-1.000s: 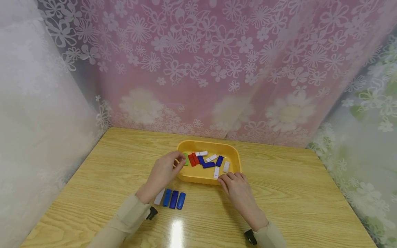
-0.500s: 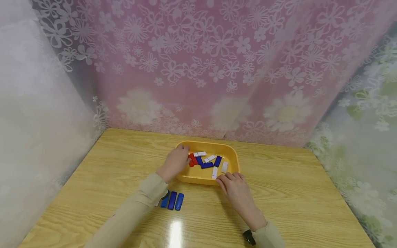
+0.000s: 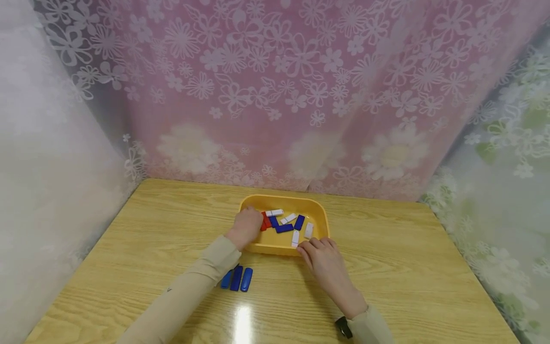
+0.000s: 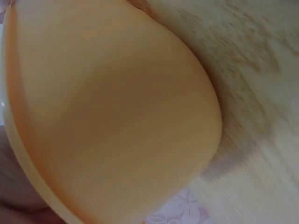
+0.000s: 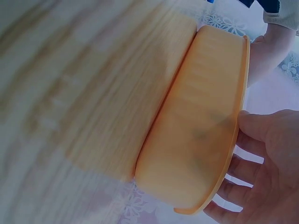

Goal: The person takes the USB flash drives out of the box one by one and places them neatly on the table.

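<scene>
**Left hand in the yellow tray, right hand on its rim**

The tray stands on a wooden table. The left hand is at its left end, bent down past the rim beside the red pieces. Its fingertips are hidden, so I cannot tell whether they are spread, closed or holding something; the left wrist view shows mostly the tray's outer wall.

The right hand grips the tray at its near right corner. In the right wrist view its thumb meets the rim, and its other fingers, slightly apart, bend at the edge.

Inside the tray, the red pieces lie nearest the left hand. A white piece lies behind them, and a blue piece sits just to their right. Further right are two more blue ones and three more white ones, lying at different angles.

On the table in front of the tray, three blue sticks lie side by side, the leftmost partly covered by the left sleeve. A black band shows at the right wrist. A pink flowered curtain hangs behind the table.
</scene>
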`<action>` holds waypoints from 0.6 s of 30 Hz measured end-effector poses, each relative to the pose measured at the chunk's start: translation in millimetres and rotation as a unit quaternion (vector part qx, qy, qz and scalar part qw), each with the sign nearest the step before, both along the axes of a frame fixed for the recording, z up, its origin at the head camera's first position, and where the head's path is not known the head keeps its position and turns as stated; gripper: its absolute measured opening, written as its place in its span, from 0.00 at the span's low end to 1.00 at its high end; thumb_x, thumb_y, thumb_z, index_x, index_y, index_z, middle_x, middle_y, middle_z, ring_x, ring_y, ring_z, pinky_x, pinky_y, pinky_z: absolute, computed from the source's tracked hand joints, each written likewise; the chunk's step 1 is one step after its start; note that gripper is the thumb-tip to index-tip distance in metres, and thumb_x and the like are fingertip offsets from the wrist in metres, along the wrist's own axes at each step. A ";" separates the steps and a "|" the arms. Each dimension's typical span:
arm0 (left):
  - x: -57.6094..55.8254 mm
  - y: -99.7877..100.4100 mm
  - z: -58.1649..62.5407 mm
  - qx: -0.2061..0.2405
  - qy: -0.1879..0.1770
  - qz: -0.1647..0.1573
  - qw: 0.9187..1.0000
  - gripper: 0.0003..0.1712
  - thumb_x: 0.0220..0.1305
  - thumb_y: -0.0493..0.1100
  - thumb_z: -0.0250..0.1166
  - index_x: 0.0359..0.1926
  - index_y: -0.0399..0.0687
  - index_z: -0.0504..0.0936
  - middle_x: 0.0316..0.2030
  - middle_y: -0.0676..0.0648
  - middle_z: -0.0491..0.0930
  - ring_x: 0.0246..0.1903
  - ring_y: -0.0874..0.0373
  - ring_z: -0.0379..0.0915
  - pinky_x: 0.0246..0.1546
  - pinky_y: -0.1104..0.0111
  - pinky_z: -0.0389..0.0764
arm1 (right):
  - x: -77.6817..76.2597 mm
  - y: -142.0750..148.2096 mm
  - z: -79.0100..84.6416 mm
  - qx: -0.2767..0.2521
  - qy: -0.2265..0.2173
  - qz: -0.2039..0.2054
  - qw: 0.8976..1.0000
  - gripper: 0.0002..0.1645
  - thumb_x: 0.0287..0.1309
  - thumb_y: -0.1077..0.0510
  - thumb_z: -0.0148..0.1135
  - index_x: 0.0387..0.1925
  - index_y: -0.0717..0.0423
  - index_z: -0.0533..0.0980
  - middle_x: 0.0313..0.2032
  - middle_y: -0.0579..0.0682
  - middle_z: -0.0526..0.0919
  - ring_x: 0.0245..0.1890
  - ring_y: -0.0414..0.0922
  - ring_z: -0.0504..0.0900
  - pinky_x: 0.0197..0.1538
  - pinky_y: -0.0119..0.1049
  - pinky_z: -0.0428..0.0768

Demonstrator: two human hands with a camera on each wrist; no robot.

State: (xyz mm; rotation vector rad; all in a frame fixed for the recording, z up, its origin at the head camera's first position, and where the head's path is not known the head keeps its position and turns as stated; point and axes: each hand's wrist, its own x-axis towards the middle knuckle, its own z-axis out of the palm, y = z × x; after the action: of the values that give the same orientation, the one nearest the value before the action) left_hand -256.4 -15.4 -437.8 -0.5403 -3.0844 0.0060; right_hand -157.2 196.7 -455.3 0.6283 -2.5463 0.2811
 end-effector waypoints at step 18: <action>6.1 -3.4 0.4 0.071 0.011 -0.042 0.997 0.12 0.60 0.36 0.73 0.39 0.30 0.82 0.35 0.37 0.80 0.39 0.45 0.79 0.40 0.57 0.84 | -0.1 0.1 0.3 0.004 -0.001 0.000 1.000 0.06 0.66 0.54 0.67 0.33 0.51 0.83 0.28 0.46 0.82 0.32 0.49 0.80 0.50 0.54 0.78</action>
State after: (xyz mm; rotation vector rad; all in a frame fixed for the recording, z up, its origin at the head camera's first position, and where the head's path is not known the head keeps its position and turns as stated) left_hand -250.4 -18.8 -437.4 -0.6575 -3.0076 -0.2048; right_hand -157.3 196.9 -454.9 0.6317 -2.5511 0.2726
